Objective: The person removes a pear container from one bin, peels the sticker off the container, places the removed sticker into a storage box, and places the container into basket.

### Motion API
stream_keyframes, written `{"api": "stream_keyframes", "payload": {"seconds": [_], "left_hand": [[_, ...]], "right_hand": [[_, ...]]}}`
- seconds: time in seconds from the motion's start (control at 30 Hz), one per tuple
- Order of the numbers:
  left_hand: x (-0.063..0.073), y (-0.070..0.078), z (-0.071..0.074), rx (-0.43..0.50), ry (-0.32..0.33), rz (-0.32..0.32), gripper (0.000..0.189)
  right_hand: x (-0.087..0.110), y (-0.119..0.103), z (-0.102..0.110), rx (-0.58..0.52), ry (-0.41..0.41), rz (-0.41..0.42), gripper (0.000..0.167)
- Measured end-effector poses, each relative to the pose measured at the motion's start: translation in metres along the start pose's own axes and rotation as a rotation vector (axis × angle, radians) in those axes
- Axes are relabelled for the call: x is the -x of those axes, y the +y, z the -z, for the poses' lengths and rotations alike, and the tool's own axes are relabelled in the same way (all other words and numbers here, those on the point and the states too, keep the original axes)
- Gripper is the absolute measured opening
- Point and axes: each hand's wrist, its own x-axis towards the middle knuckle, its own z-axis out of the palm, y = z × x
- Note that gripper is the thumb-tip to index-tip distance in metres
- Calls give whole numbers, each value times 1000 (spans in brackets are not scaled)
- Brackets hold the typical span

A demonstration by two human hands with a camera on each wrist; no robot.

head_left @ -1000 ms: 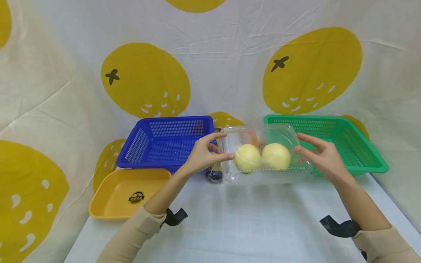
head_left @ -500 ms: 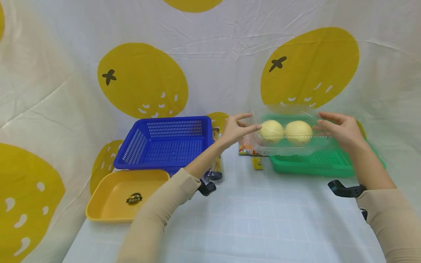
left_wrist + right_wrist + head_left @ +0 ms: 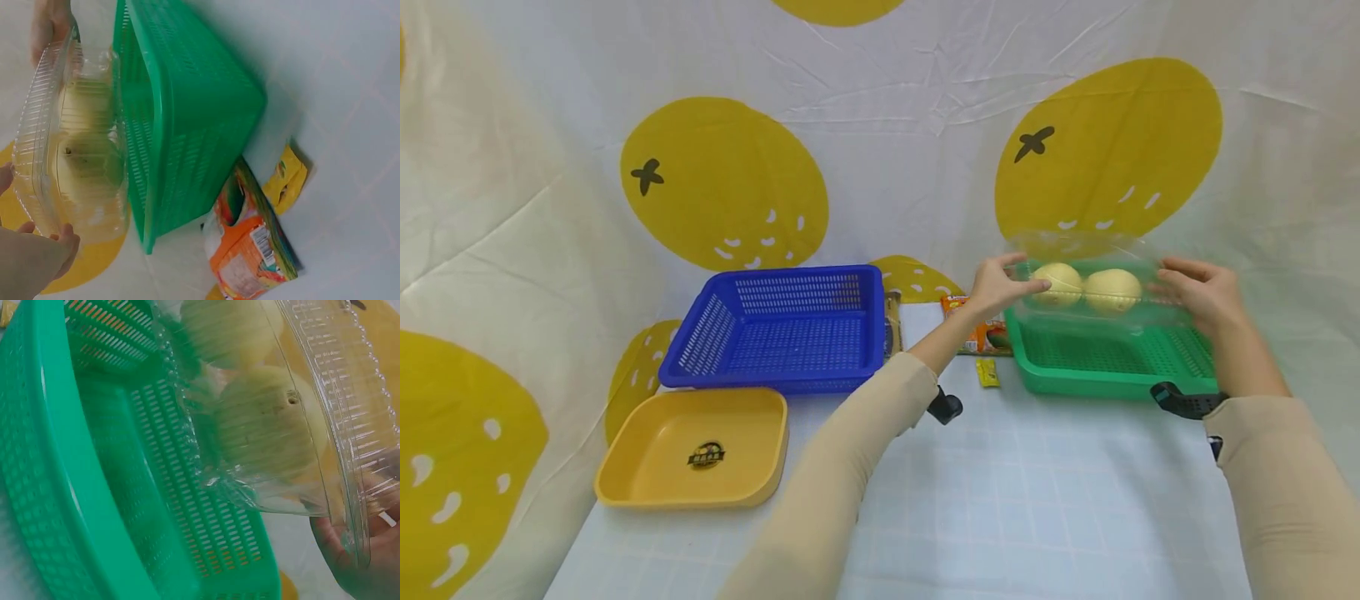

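Observation:
A clear plastic clamshell box [image 3: 37, 144] with two round pale-yellow fruits [image 3: 1112, 290] inside hangs over the green basket [image 3: 1112, 385]. My left hand [image 3: 996, 285] grips the box by its left end, thumb in front. At the opposite end, my right hand [image 3: 1206, 292] holds it, with some fingers hidden behind the plastic. The right wrist view shows the box [image 3: 300, 412] tilted above the basket's open top, one fruit [image 3: 269, 425] turned so its dark stem spot faces the camera.
Left of the green basket lie an orange snack packet [image 3: 977, 333] and a small yellow sachet [image 3: 987, 372]. A blue basket [image 3: 775, 385] and a yellow tray [image 3: 692, 500] stand at the left. A brown packet [image 3: 892, 321] lies beside the blue basket.
Both hands have carried the clear box from the middle of the table right and away, until it is over the green basket. The orange packet and yellow sachet have come into sight.

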Motion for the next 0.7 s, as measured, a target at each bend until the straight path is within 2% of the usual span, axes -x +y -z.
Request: {"api": "stream_keyframes", "payload": {"seconds": [0.1,0.2,0.3,0.37,0.5,0.6,0.7], "left_hand": [[-2,-2,-5,-5,3,-3,59],[1,-2,-4,25,19,6,57],[8,0,0,73,34,20,54],[11,1,5,129,45,31,51],[16,1,20,239,95,25,46],[19,-1,37,263,143,-1,44],[25,-4,60,272,181,0,45]], "right_hand": [[2,1,3,21,31,-21,17],[7,-1,2,49,53,-29,18],[13,-5,-1,3,60,-20,20],[17,-9,-5,-69,56,-24,20],[20,-16,-19,-174,25,-90,19],[19,-20,-35,-190,-21,-158,15],[12,-20,-57,-178,-60,-213,10]]}}
